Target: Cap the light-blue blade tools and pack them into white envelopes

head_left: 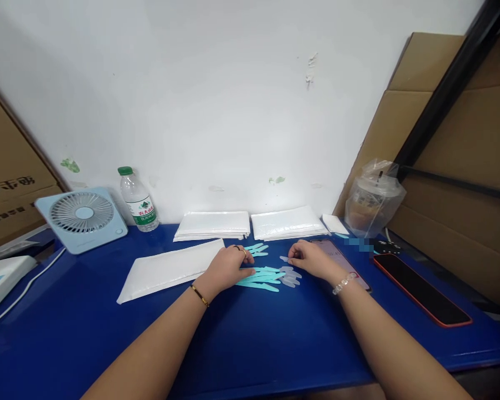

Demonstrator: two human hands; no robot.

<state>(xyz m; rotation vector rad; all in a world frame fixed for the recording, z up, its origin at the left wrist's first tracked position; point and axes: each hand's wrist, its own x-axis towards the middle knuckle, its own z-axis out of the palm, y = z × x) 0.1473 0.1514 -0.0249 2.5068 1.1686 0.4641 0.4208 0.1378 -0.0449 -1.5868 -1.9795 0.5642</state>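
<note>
My left hand (pixel 229 265) rests with curled fingers on slim teal eyebrow razors (pixel 260 277), its thumb on the lower bunch. More teal razors (pixel 258 250) stick out beyond its fingers; what lies under the palm is hidden. Thumb and forefinger of my right hand (pixel 310 258) pinch a small translucent plastic cap (pixel 284 259). Just below it, several similar clear caps (pixel 290 276) lie in a fan by the razors' right ends. Left of my left hand, a white padded envelope (pixel 162 270) lies flat, its right end partly behind the hand.
Two stacks of white envelopes (pixel 212 224) (pixel 287 223) lie along the wall. A blue fan (pixel 83 216) and water bottle (pixel 139 203) stand left. On the right are a phone (pixel 337 253) under my wrist, a red-edged phone (pixel 420 289) and a bagged drink cup (pixel 373 200).
</note>
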